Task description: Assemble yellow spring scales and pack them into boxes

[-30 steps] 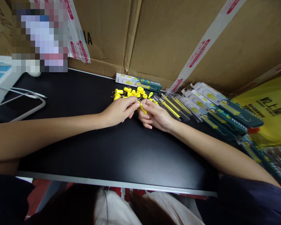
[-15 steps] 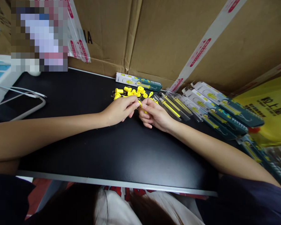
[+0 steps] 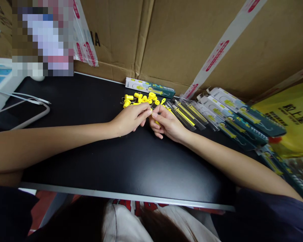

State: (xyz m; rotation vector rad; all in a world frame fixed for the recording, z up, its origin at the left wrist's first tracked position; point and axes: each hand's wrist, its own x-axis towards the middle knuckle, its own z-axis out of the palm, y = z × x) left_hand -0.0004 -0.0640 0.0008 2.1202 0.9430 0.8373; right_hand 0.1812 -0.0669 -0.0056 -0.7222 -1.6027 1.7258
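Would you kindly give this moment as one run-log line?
left hand: beside yellow piece, grip unclear; right hand: pinching it; beyond: loose yellow parts; right side: clear tubes, printed boxes

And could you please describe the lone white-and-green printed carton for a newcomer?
Find the brown cardboard behind the black tabletop, then the loose yellow plastic parts. The carton sits alone just beyond them, while similar cartons overlap at right.

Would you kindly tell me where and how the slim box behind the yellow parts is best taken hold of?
I'd pinch the slim box across its narrow width at the white left end, coming from above and the left: it lies along the cardboard, yellow parts crowd its front, and clear tubes lie near its right end, so the left end looks freest.
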